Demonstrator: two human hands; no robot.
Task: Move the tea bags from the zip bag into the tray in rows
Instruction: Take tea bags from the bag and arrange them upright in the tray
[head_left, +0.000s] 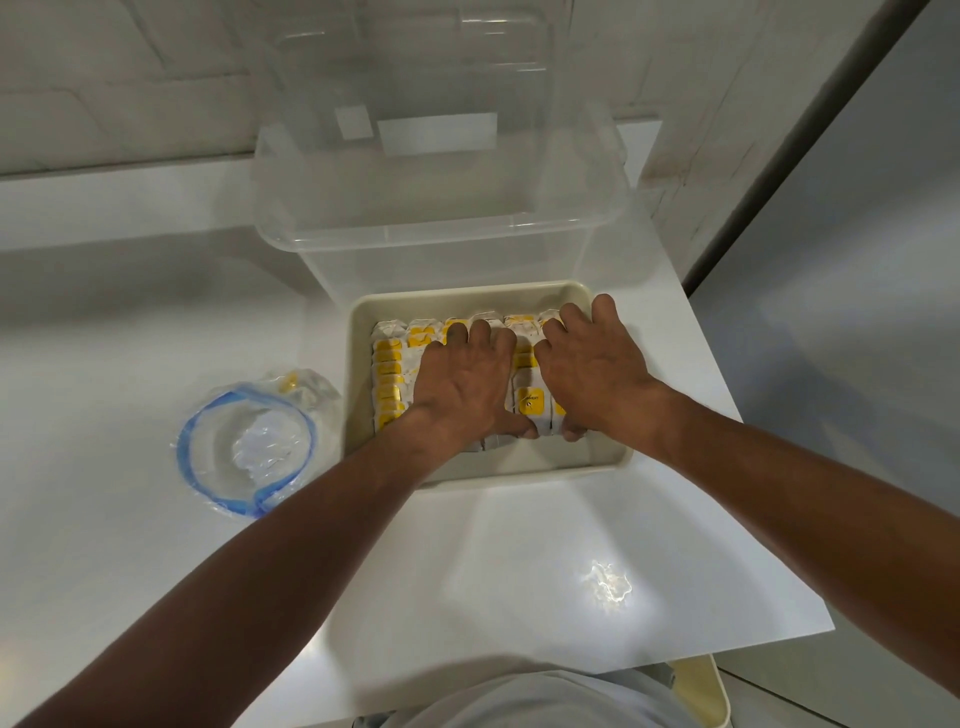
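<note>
A cream tray (519, 474) sits on the white counter and holds rows of white tea bags (389, 364) with yellow labels, standing on edge. My left hand (462, 379) lies over the middle rows, fingers at their far end and thumb at their near end, clasping them. My right hand (592, 374) clasps the right-hand rows the same way, its fingertips near the tray's far right corner. The clear zip bag (249, 441) with a blue seal stands open left of the tray. A small yellow bit (287, 384) shows at its far side.
A large clear plastic box (441, 218) stands directly behind the tray, against the wall. The counter (545, 571) ends at an edge close to the tray's right side. A cream container (711, 691) shows below the counter's front edge.
</note>
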